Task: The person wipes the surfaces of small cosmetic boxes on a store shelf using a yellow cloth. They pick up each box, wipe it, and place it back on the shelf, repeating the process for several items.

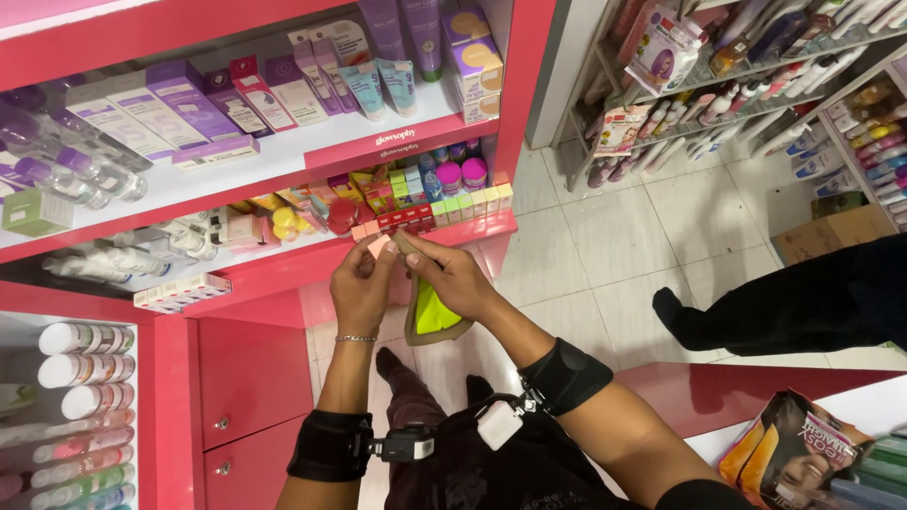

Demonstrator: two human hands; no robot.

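Observation:
My left hand (362, 281) pinches a small pink box (379, 247) at its fingertips, just below the edge of the lower pink shelf (283, 260). My right hand (452, 274) touches the same box from the right and also holds a brown cloth with a yellow-green patch (433, 312) that hangs down under it. Right above the hands, a row of small red, pink and green boxes (444, 212) lines the front of the shelf. Both wrists wear black bands with small devices.
The upper shelf (312, 142) carries purple and white cartons and tubes. White bottles (85, 368) lie stacked at lower left beside pink cabinet doors (250, 378). Another person's dark leg (803, 307) stands on the tiled floor at right. A metal rack of bottles (756, 85) fills upper right.

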